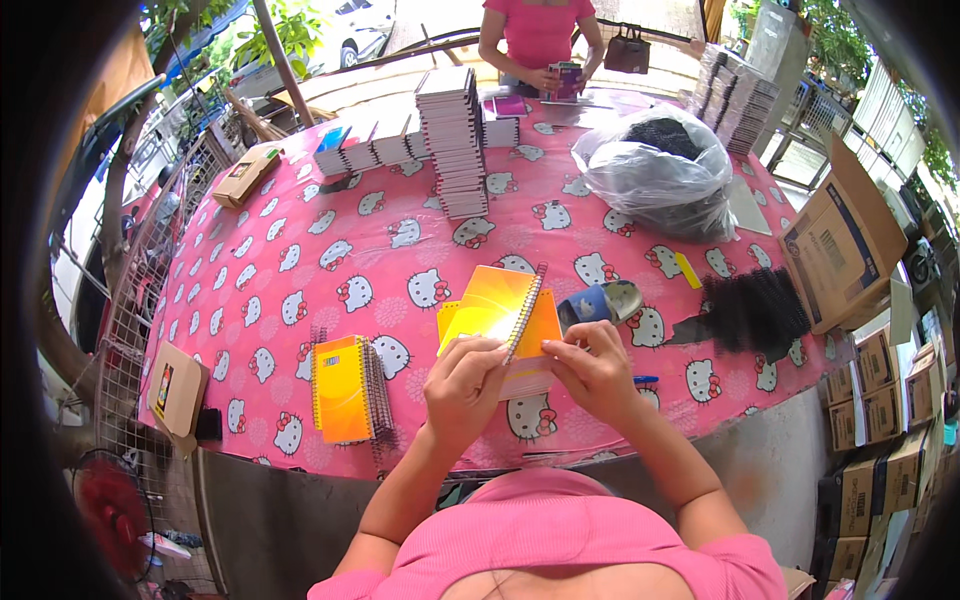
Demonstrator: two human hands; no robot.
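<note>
A yellow spiral notebook lies tilted over a small stack of orange-covered books, whose white page edges face me. My left hand is closed on the notebook's lower edge, beside the bottom end of its wire spiral. Just right of that spiral, my right hand has thumb and fingers pinched together over the orange cover; what they hold is too small to make out. Close behind the right hand sits a blue rounded object with a shiny end. A blue pen rests by the right wrist.
Bound notebooks are piled at left. Beyond rise a tall book stack and lower rows. Right hold a plastic bag of black coils, loose black coils and an open carton. Across the table, a person handles a book.
</note>
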